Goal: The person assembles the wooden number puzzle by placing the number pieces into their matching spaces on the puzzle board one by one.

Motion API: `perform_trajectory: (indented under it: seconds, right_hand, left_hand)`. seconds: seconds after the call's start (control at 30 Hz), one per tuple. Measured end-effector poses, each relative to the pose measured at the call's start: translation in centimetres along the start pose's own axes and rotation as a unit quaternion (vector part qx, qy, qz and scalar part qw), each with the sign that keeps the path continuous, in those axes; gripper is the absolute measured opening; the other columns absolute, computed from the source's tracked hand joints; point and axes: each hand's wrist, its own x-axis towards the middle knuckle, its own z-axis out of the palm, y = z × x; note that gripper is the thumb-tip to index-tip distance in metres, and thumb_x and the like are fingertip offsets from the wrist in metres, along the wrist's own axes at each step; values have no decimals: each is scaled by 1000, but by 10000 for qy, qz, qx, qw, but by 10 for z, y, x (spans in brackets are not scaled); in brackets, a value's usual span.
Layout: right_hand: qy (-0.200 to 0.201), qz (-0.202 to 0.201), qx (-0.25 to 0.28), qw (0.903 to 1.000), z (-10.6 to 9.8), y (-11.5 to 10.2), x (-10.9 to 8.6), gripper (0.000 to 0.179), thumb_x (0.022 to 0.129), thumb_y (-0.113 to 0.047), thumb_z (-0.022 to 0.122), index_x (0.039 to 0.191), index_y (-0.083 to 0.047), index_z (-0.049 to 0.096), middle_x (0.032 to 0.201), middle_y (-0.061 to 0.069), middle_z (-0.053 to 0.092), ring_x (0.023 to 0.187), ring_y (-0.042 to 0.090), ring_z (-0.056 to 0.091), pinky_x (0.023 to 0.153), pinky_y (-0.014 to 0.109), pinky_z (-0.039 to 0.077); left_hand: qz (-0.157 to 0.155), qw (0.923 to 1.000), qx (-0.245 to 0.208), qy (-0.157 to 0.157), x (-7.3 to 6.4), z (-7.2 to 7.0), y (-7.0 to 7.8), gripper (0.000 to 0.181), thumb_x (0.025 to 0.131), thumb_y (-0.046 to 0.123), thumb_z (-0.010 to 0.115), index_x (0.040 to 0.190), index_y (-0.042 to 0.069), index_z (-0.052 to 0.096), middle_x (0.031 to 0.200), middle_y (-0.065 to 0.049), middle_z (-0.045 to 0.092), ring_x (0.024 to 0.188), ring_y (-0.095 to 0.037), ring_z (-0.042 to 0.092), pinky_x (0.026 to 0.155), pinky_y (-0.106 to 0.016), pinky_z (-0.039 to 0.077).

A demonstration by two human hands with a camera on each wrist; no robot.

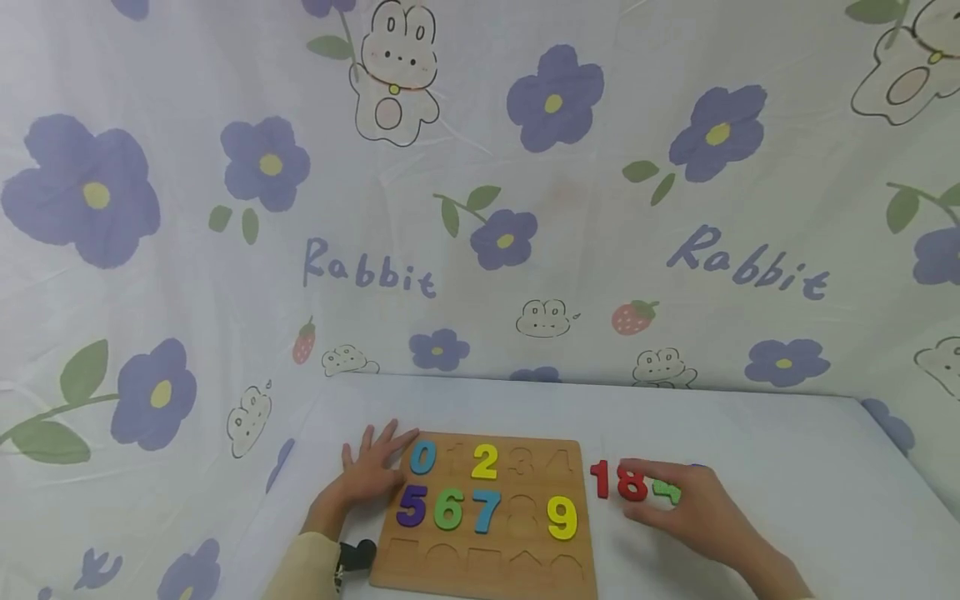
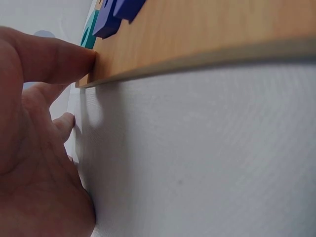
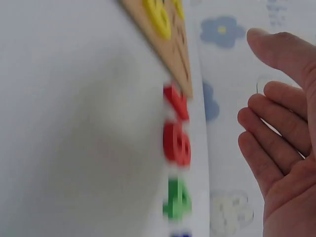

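Observation:
My left hand (image 1: 367, 473) lies at the left edge of a wooden number puzzle board (image 1: 405, 575), fingers spread, its thumb touching the edge in the left wrist view. On the board sit a blue 0, yellow 2 (image 1: 484, 462), purple 5, green 6 (image 1: 448, 509), blue 7 and yellow 9 (image 1: 562, 518). My right hand (image 1: 693, 504) hovers right of the board, thumb and fingers apart, nearest to a red 8 (image 3: 169, 143). In the right wrist view it holds nothing. Beside the 8 are a red 1 (image 1: 602, 481) and a green 4 (image 1: 666, 492), partly hidden by the hand.
A blue piece (image 1: 697, 466) peeks out behind the right hand. Unfilled number outlines and a row of carved shapes show on the board. All stands on a white table (image 1: 465, 404), with a rabbit-and-flower printed cloth (image 1: 577, 250) behind. A black strap end (image 1: 360, 554) hangs by the left wrist.

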Motion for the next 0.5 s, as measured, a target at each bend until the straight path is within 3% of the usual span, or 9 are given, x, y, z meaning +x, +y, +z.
perform_trajectory:
  seconds: [0.23, 0.5]
  right_hand:
    - [107, 38, -484, 9988, -30, 45, -11, 60, 86, -40, 93, 139, -16, 77, 134, 11, 79, 128, 45, 72, 99, 65, 61]
    - [201, 41, -792, 9966, -46, 84, -13, 65, 86, -42, 93, 140, -10, 75, 135, 15, 78, 130, 50, 69, 102, 74, 55]
  left_hand:
    - [9, 10000, -10, 10, 5, 3, -7, 80, 89, 18, 66, 166, 25, 49, 183, -18, 19, 168, -56, -6, 123, -84, -16]
    - [17, 10000, 2, 46, 6, 4, -8, 80, 88, 18, 67, 166, 26, 49, 183, -18, 19, 168, -56, -6, 122, -84, -17]
